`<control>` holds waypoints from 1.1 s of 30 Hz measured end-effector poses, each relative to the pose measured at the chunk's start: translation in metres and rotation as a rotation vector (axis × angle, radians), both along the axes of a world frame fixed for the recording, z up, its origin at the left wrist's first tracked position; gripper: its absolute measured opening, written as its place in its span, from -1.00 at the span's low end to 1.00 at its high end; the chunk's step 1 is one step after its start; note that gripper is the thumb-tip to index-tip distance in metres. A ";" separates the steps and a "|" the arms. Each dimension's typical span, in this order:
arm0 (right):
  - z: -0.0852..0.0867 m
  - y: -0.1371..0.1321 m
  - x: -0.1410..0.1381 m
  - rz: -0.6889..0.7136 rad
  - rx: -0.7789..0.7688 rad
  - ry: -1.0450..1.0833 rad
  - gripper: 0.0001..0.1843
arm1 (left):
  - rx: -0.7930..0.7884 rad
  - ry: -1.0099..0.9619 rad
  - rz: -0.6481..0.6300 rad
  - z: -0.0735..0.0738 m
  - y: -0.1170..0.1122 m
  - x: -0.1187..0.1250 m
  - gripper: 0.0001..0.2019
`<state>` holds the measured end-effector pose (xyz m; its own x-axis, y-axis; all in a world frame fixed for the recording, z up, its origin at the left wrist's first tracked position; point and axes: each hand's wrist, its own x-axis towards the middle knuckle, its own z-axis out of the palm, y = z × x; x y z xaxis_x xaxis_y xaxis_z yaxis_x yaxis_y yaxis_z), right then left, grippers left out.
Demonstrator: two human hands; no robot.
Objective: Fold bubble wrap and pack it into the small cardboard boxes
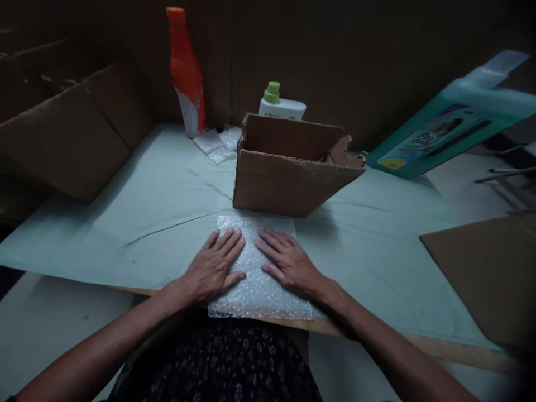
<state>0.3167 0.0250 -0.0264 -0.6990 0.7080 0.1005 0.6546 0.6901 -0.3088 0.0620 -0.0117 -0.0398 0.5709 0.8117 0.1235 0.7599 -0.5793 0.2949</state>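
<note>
A sheet of clear bubble wrap [254, 290] lies flat at the near edge of the table. My left hand [215, 265] rests palm down on its left half, fingers stretched out. My right hand [287, 261] lies flat on its right half, fingers spread. Neither hand holds anything. Just behind the sheet stands an open brown cardboard box [285, 176], tilted with its flaps up.
The table wears a pale green paper cover [138, 195]. An orange bottle [186, 72] and a white bottle with a green cap [278, 103] stand at the back, with small bubble wrap pieces [218, 142] between. A teal package [452, 125] leans at right. Flat cardboard [489, 273] lies near right.
</note>
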 end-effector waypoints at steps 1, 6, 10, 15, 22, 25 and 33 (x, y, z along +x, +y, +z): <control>-0.004 0.002 0.016 -0.054 0.001 -0.012 -0.43 | -0.018 0.019 0.018 -0.002 0.000 -0.008 -0.35; 0.009 -0.037 0.102 -0.343 0.107 -0.010 -0.45 | -0.028 -0.046 0.004 0.012 -0.020 -0.047 -0.31; 0.029 -0.088 0.099 -0.173 0.022 0.010 -0.25 | -0.045 -0.063 -0.181 0.023 -0.047 -0.062 -0.16; 0.022 -0.098 0.056 -0.025 -0.040 0.052 -0.44 | 0.000 -0.029 -0.231 0.013 -0.060 -0.057 -0.45; 0.026 -0.097 0.048 0.034 -0.006 0.098 -0.48 | 0.019 -0.286 -0.165 0.010 -0.058 -0.053 -0.70; 0.034 -0.102 0.047 0.042 0.005 0.131 -0.21 | -0.110 -0.510 -0.025 0.021 -0.059 -0.051 -0.76; 0.032 -0.093 0.027 -0.211 -0.141 0.386 -0.42 | -0.354 -0.579 0.336 0.051 -0.042 -0.039 -0.71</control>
